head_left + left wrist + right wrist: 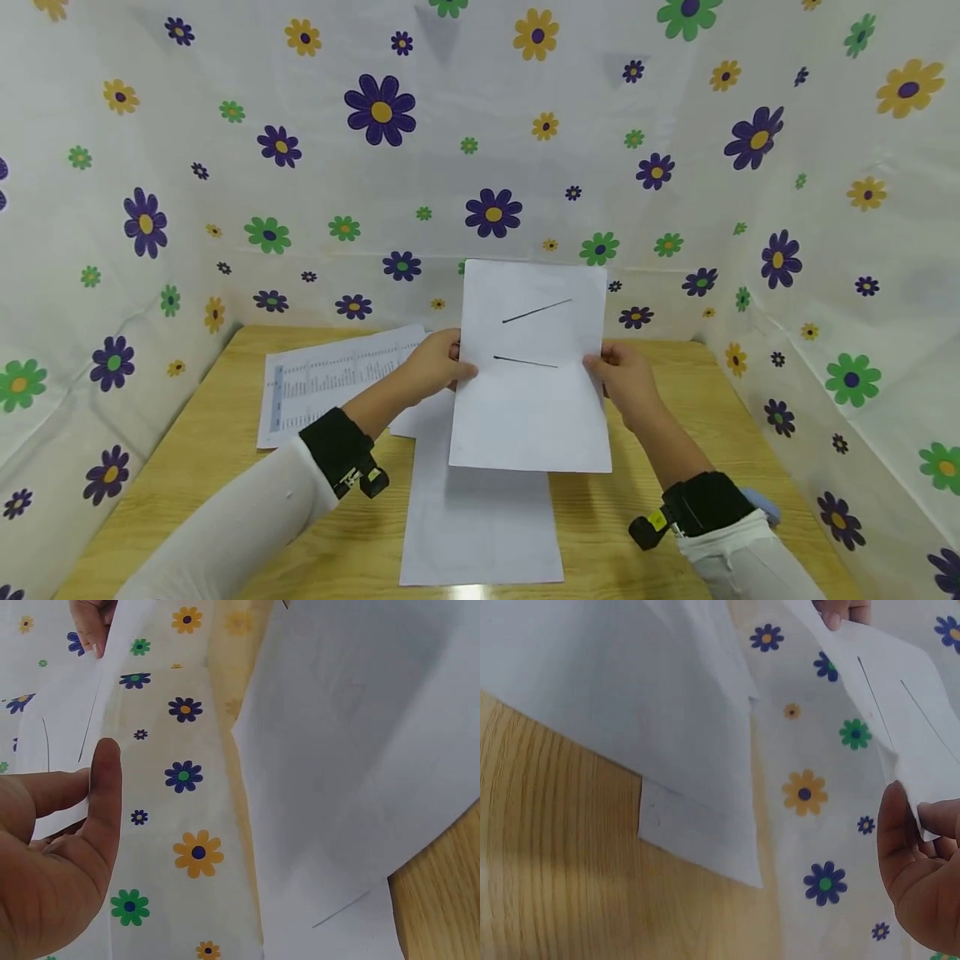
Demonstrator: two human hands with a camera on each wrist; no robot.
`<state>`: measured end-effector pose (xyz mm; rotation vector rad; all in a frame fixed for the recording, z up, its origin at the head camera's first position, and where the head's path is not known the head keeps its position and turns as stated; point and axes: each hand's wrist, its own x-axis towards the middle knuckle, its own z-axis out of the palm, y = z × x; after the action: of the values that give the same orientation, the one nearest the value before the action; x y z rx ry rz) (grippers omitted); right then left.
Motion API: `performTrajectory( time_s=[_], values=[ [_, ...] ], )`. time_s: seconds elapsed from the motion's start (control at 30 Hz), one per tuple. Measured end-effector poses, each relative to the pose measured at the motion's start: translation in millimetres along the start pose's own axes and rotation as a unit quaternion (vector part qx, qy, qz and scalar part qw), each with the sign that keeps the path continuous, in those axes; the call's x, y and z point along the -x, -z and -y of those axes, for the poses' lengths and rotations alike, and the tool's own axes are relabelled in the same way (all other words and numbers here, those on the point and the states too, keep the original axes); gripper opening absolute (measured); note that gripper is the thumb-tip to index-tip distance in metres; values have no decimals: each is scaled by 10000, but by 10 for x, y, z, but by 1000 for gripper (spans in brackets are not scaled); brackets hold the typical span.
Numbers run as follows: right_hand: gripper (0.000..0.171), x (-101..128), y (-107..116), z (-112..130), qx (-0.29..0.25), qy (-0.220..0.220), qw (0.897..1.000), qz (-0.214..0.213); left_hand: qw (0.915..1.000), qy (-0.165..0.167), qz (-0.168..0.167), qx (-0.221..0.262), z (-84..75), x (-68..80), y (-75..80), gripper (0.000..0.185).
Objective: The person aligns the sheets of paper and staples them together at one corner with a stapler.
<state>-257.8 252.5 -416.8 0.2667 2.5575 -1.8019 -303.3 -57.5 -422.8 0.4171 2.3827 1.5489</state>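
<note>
A white sheet of paper (531,417) with two dark slanting lines on it is held up above the table, its marked side facing the head camera. My left hand (435,363) pinches its left edge between thumb and fingers. At the opposite edge, my right hand (621,375) pinches the paper in the same way. Both wrist views show the thumb on one face and fingers behind, as with the left hand (60,840) and the right hand (926,862). Below the raised sheet, another white sheet (483,533) lies flat on the table.
A printed sheet with a table of text (315,383) lies at the back left of the wooden table (202,492), partly overlapped by other white paper (405,423). A pale blue object (763,503) is partly hidden behind the right wrist. Flower-patterned cloth (315,175) encloses the table's back and sides.
</note>
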Motion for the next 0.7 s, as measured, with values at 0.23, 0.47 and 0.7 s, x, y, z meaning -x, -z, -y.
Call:
performTrajectory(
  time_s=[0.23, 0.47, 0.7],
  values=[
    [35, 98, -140, 99, 86, 162, 9996, 210, 9990, 67, -240, -382, -34, 271, 133, 43],
    [25, 225, -289, 70, 354, 11, 9979, 546, 9964, 633, -237, -520, -11, 523, 161, 53],
    [17, 333, -429, -54, 605, -141, 9939, 910, 9930, 1019, -236, -548, 152, 712, 118, 29]
  ],
)
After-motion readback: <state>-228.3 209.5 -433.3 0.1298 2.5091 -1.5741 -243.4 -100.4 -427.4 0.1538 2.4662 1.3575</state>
